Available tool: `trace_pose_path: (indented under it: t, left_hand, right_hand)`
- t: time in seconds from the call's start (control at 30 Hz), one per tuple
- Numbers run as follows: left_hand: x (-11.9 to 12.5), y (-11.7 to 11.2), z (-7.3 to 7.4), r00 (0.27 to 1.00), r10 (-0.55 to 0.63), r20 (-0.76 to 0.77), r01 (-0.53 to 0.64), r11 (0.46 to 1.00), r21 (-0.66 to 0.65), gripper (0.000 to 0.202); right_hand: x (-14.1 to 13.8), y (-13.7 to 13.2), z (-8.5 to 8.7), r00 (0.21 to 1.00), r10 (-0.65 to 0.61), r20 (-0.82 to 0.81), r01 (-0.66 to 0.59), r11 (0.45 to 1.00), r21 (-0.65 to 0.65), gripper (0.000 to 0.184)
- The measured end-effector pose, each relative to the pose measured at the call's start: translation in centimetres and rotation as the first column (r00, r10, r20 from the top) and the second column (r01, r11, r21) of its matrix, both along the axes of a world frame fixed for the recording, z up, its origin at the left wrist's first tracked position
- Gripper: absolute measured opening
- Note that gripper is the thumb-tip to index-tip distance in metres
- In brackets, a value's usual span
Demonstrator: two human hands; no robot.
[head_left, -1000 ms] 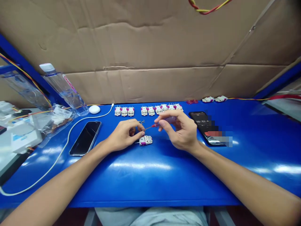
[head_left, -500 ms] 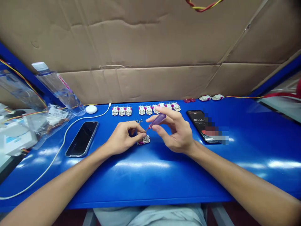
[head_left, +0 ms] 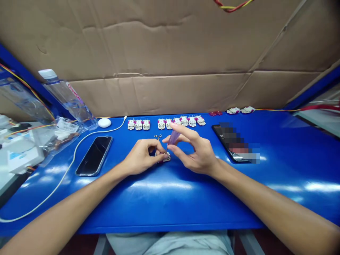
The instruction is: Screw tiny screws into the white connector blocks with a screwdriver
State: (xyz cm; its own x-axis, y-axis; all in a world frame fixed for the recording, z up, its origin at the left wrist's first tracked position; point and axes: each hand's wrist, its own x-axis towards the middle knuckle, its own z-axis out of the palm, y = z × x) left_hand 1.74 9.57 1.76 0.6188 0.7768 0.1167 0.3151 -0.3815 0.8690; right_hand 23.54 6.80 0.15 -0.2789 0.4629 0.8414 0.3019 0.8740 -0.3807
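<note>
Just below the frame's centre, the right hand (head_left: 198, 150), gripping the screwdriver (head_left: 173, 138), has tipped it steeper over the white part (head_left: 167, 157) the left hand (head_left: 143, 156) pinches, seemingly lining the two up.

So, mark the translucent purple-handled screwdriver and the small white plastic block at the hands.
Translucent purple-handled screwdriver (head_left: 174, 137), head view: on the handle.
Small white plastic block (head_left: 168, 158), head view: on its uncovered right end.

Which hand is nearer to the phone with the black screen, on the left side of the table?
Left. The left hand is to the right of this phone, apart from it; the right hand is farther right, beyond the left hand, holding the screwdriver.
</note>
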Motion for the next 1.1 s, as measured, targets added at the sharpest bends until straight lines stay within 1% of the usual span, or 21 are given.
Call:
trace_pose_path:
  t: [0.17, 0.4, 0.7, 0.97, 1.1]
  left_hand:
    - [-0.13, 0.09, -0.18, 1.000, -0.004, -0.021, 0.004, 1.000, -0.014, 0.028]
    - [-0.24, 0.23, -0.24, 0.999, -0.012, -0.033, 0.013, 1.000, 0.019, 0.023]
    - [-0.35, 0.36, 0.10, 0.996, -0.080, -0.032, 0.081, 0.997, 0.015, 0.016]
    - [-0.30, 0.41, 0.33, 0.994, -0.099, -0.054, 0.101, 0.994, 0.032, 0.016]
    - [-0.35, 0.36, 0.52, 0.992, -0.112, -0.063, 0.113, 0.994, 0.002, 0.016]
  right_hand:
    - [-0.14, -0.08, 0.23, 1.000, 0.000, 0.012, 0.000, 1.000, 0.002, 0.069]
    - [0.00, 0.01, 0.16, 1.000, 0.016, 0.021, -0.016, 1.000, 0.008, 0.073]
    - [0.10, -0.08, 0.27, 0.999, 0.014, 0.043, -0.013, 1.000, -0.023, 0.071]
    - [0.08, -0.03, 0.25, 0.998, 0.001, 0.061, 0.000, 1.000, -0.016, 0.067]
    - [0.03, -0.05, 0.17, 0.998, 0.002, 0.055, -0.001, 1.000, -0.015, 0.067]
